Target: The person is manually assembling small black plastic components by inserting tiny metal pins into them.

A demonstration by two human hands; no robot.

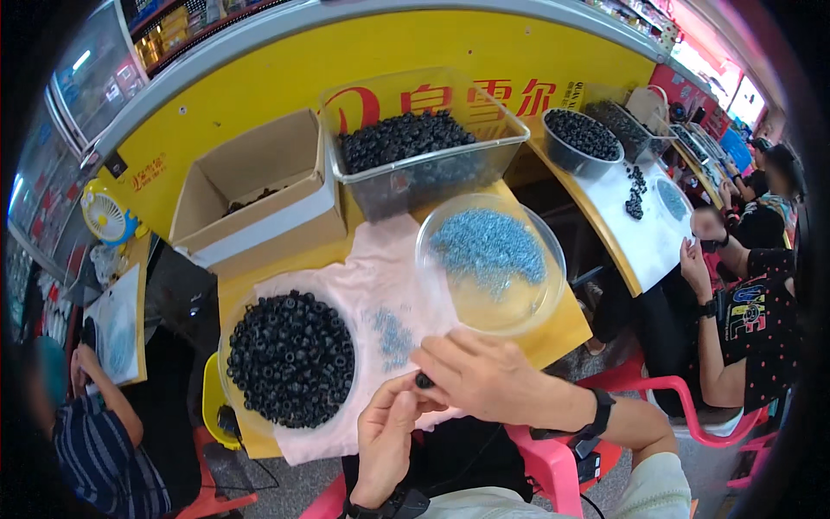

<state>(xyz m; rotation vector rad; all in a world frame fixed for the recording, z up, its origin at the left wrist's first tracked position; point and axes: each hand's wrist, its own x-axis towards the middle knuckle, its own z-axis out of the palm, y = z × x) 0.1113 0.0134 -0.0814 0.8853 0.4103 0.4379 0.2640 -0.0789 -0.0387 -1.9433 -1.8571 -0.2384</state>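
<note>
My left hand (389, 432) is closed, its thumb and fingertips pinching a small black round part (423, 381) over the front edge of the pink cloth (380, 251). Bent over that part from the right, my right hand (484, 374) has its fingers pressed together. Whatever lies between those fingertips is hidden. Just beyond the hands, a loose patch of tiny bluish metal pieces (391, 337) rests on the cloth. To the left, a round clear tray (226, 381) is heaped with black ring-like parts (292, 359). A clear round dish (519, 322) holds more bluish pieces (488, 246).
Behind stand an open cardboard box (259, 229) and a clear bin (424, 186) of black parts. A yellow bucket (216, 402) sits by the table's left side. People work at neighbouring tables, one at right (735, 320), another at left (104, 441). A pink chair (549, 467) surrounds me.
</note>
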